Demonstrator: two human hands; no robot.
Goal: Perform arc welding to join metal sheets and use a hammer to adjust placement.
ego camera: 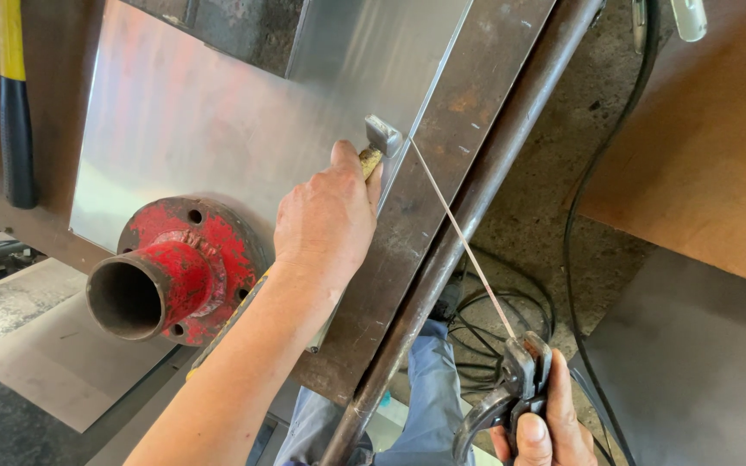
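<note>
On the steel surface [442,155], beside the shiny metal sheet [209,112], my left hand [325,220] had its fingers clenched around a small hammer [379,142], its head resting at the sheet's edge. Lower right, my right hand [541,427] gripped a welding holder [520,375], whose thin rod [464,242] reached up to the hammer. A red flanged pipe [170,267] sat nearby.

Bright daylight, soft glare on metal sheet [218,112]; sharp focus, left edge darker, slight blur.
</note>
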